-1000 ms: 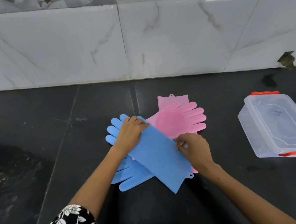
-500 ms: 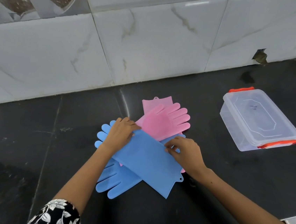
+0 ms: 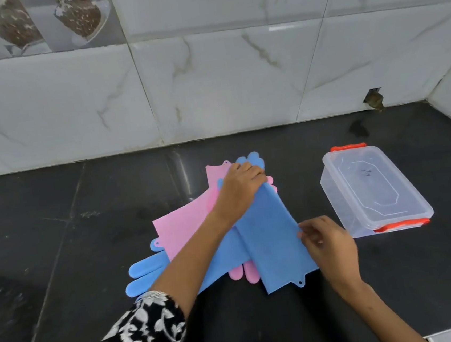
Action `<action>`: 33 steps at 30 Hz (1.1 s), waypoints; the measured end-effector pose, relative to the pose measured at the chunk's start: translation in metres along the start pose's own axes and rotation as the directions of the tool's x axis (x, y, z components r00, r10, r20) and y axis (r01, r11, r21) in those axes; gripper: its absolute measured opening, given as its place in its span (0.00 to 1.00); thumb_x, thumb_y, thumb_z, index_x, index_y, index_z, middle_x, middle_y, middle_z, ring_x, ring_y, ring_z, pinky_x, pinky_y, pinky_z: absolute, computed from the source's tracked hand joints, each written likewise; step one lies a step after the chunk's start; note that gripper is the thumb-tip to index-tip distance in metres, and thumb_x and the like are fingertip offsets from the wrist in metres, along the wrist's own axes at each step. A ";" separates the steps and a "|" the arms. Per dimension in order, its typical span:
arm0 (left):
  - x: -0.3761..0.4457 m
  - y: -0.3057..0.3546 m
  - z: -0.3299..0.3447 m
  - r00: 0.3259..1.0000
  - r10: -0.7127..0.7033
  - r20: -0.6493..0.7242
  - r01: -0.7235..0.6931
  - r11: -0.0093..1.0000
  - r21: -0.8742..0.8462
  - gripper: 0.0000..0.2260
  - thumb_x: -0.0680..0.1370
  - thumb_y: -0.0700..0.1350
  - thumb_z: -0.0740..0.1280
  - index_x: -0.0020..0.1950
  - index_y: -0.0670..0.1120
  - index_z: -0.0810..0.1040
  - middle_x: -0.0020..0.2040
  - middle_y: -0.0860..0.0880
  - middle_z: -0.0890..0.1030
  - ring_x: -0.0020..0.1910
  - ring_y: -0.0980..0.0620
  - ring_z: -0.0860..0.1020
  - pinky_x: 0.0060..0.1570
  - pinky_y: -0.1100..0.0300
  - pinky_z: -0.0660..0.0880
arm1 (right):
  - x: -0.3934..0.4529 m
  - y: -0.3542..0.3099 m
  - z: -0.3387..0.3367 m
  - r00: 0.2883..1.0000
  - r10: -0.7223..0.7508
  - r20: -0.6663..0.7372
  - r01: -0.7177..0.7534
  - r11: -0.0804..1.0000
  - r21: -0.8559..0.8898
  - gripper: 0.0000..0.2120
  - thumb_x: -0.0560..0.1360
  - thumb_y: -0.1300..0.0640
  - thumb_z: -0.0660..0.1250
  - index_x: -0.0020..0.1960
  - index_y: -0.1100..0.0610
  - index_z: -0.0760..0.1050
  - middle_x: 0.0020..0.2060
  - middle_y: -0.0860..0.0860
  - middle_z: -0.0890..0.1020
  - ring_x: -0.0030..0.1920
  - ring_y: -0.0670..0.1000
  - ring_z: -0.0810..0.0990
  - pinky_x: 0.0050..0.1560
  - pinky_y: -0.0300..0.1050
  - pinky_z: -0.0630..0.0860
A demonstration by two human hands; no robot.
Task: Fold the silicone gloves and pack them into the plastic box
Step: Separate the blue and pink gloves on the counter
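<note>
Several silicone gloves lie in a crossed heap on the black counter. The top blue glove stretches from its fingers at the back to its cuff at the front. My left hand presses down on its finger end. My right hand pinches its right edge near the cuff. A pink glove lies under it, cuff toward the left, and pink fingertips stick out at the front. A second blue glove lies lowest, fingers pointing left. The clear plastic box with orange clips stands to the right, lid on.
A white marble-tiled wall runs along the back of the counter and turns a corner at the far right. A dark stain marks the counter behind the box. My left forearm in a floral sleeve crosses the front.
The top blue glove has swung round: its finger end moved right and back over the pink glove with my left hand. My right hand shifted right along the cuff edge. The camera turned.
</note>
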State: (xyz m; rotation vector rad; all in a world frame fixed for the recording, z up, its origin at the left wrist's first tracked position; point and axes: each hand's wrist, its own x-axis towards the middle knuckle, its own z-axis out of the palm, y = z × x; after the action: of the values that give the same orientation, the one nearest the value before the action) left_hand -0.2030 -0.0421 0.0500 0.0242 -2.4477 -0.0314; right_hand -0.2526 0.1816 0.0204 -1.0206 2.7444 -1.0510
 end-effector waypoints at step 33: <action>-0.120 -0.057 -0.115 0.797 -0.601 0.063 0.597 0.799 0.078 0.05 0.75 0.41 0.69 0.44 0.50 0.84 0.39 0.54 0.82 0.39 0.50 0.76 0.44 0.55 0.68 | 0.096 -0.091 0.073 0.847 -0.341 0.407 0.409 0.908 -0.091 0.10 0.74 0.58 0.68 0.54 0.52 0.82 0.51 0.50 0.84 0.52 0.52 0.80 0.52 0.46 0.75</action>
State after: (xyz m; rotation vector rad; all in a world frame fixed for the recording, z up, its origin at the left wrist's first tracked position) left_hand -0.0367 -0.0979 0.0604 0.8446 -2.4221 -0.2519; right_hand -0.2577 0.0317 0.0374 -1.6458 2.3960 -0.5505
